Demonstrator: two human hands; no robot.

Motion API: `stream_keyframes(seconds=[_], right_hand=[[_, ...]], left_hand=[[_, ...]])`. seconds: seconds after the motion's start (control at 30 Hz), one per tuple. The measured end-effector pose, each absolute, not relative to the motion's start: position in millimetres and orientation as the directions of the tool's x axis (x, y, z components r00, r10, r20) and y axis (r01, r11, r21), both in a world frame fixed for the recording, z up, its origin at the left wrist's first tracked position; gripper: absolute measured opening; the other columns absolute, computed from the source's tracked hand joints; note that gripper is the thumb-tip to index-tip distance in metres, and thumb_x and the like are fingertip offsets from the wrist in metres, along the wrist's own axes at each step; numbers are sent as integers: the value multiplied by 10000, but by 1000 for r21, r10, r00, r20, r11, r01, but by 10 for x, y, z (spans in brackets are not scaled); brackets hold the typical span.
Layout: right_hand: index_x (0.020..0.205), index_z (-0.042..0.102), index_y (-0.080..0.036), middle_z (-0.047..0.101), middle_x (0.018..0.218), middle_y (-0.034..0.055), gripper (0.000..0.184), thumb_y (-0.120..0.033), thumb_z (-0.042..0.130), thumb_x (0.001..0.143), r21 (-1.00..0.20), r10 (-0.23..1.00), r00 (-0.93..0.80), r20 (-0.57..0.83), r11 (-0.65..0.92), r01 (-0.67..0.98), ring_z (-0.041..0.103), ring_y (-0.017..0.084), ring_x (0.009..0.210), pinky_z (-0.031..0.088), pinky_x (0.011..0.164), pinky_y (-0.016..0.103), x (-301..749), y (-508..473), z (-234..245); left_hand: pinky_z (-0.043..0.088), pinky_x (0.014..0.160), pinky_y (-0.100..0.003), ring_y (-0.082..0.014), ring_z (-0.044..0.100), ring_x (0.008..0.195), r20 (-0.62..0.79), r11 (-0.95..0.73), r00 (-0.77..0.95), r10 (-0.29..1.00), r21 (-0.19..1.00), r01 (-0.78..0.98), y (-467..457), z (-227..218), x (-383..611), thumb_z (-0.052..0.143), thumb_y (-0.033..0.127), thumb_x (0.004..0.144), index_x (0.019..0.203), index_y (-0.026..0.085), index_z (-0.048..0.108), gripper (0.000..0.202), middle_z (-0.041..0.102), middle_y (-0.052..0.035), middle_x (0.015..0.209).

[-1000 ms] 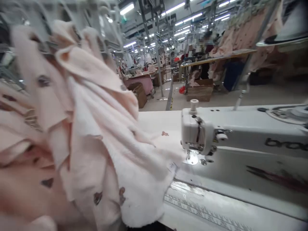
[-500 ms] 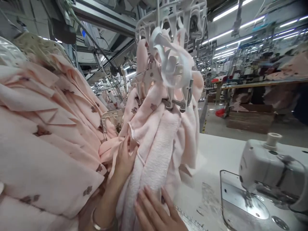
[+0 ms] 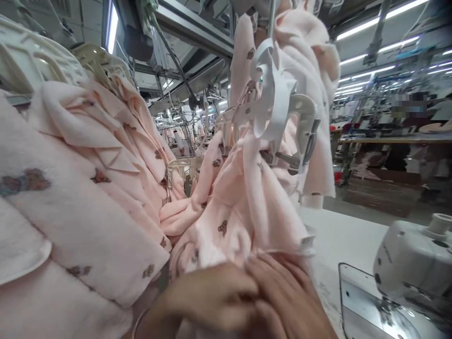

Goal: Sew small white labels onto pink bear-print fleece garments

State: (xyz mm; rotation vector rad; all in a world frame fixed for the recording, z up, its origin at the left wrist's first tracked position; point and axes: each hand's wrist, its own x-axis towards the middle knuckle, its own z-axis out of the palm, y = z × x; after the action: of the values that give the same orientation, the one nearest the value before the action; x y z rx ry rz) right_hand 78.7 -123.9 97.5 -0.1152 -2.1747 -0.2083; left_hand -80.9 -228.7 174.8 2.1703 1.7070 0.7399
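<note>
Our left hand and right hand curled closed, side by side, gripping pink bear-print fleece garment. Garment hangs from white plastic hanger clip, beside our sewing machine head, over white table.

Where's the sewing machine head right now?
In the head view, the sewing machine head sits at the lower right, on the white worktable, just right of the pink garment.

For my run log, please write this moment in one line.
Left hand: on pink printed fleece garment | Right hand: on same garment | Garment: hangs from white plastic hanger | Nearby: sewing machine
</note>
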Motion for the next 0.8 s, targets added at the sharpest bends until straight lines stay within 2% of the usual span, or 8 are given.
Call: stream_keyframes(seconds=[0.07, 0.13, 0.17, 0.3, 0.43, 0.53, 0.6, 0.8], right_hand=[[1213, 582, -185, 657, 1158, 36, 365, -289, 317, 985, 145, 12, -601, 799, 966, 212, 626, 199, 1051, 482, 858, 353, 732, -1101, 897], [1169, 593, -171, 646, 1181, 35, 357, -320, 319, 994, 190, 18, -602, 798, 941, 280, 622, 209, 1054, 479, 824, 376, 725, -960, 742], [1166, 590, -170, 638, 1195, 35, 363, -345, 320, 997, 205, 22, -607, 794, 931, 301, 619, 215, 1057, 479, 812, 380, 736, -907, 671], [1183, 566, -158, 610, 1229, 73, 367, -342, 311, 995, 95, 100, -527, 844, 939, 331, 575, 217, 1118, 461, 867, 357, 798, -917, 663], [1392, 392, -114, 459, 1386, 145, 505, -363, 396, 953, 63, 49, -377, 925, 958, 280, 447, 268, 1265, 416, 942, 379, 753, -1218, 981], [1376, 436, -165, 443, 1407, 145, 509, -380, 444, 915, 289, -128, -505, 854, 923, 255, 426, 318, 1280, 399, 939, 446, 655, -1335, 975], [1309, 517, -194, 442, 1413, 134, 444, -341, 434, 899, 362, -101, -626, 774, 880, 306, 446, 331, 1264, 424, 896, 453, 618, -1272, 777], [1240, 569, -165, 493, 1367, 140, 409, -238, 331, 916, 267, 76, -634, 770, 864, 427, 557, 287, 1157, 519, 770, 404, 821, -976, 315]], left_hand=[[525, 698, -186, -109, 660, 793, 378, -160, -142, 915, 663, 731, -2046, 1699, -1092, 393, 293, 956, 952, 193, 656, 282, 703, -4, 872], [470, 926, -268, -152, 590, 1069, 570, -39, -542, 618, 711, 703, -1840, 1648, -1421, 431, 285, 938, 1057, 176, 604, 236, 660, -53, 1057], [458, 942, -314, -187, 572, 1092, 568, -4, -588, 576, 721, 693, -1776, 1626, -1543, 487, 295, 909, 1059, 157, 592, 230, 646, -77, 1059], [500, 755, -323, -206, 621, 804, 464, 3, -490, 739, 724, 690, -1871, 1627, -1489, 541, 373, 873, 840, 143, 633, 250, 647, -50, 807], [500, 757, -276, -165, 622, 793, 361, -179, -127, 924, 703, 689, -2091, 1688, -1144, 406, 273, 924, 899, 162, 668, 286, 670, -49, 866], [511, 752, -265, -164, 636, 852, 575, -166, -416, 705, 704, 691, -1926, 1582, -1273, 343, 199, 892, 1043, 143, 629, 329, 666, -79, 954], [496, 828, -298, -201, 592, 1020, 670, -73, -572, 474, 677, 733, -1735, 1463, -1491, 429, 231, 859, 1156, 122, 556, 341, 610, -123, 1127], [444, 697, -239, -150, 563, 746, 672, 72, -488, 557, 546, 834, -1930, 1723, -1916, 609, 296, 793, 697, 150, 613, 174, 581, -17, 742]])
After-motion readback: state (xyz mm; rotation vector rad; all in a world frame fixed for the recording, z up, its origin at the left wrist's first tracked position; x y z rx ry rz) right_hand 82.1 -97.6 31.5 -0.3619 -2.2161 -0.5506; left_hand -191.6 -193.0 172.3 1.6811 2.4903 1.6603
